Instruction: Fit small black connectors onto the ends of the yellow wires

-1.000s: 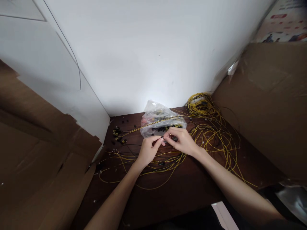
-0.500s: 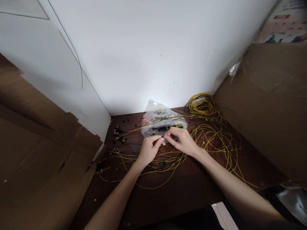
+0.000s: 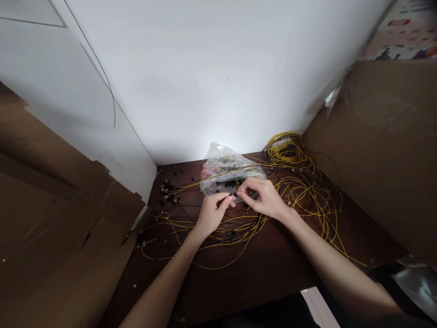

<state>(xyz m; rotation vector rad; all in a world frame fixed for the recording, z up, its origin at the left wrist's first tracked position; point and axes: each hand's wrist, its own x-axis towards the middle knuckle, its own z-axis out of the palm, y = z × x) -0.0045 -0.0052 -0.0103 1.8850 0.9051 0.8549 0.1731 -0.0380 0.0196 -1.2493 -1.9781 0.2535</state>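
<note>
My left hand [image 3: 214, 210] is closed in a pinch around a small black part [image 3: 232, 195], whose exact kind is too small to tell. Close beside it, my right hand [image 3: 258, 196] pinches thumb against forefinger at the part's right end; what sits between those fingertips is too small to make out. Just behind both hands lies a clear plastic bag [image 3: 218, 159] with several black and yellow pieces in it. Thin yellow and black cables [image 3: 239, 234] run across the dark tabletop under my wrists.
A coil of yellow cable [image 3: 285, 152] sits at the back right, with looser loops in front. Small black and yellow connectors [image 3: 167, 189] are scattered at left. Cardboard [image 3: 382, 159] stands on the right, more cardboard [image 3: 61, 218] on the left, and a white panel [image 3: 218, 73] behind.
My right hand has shifted slightly right, leaving more of the black part showing between the fingertips. My left hand keeps its pinch in nearly the same place.
</note>
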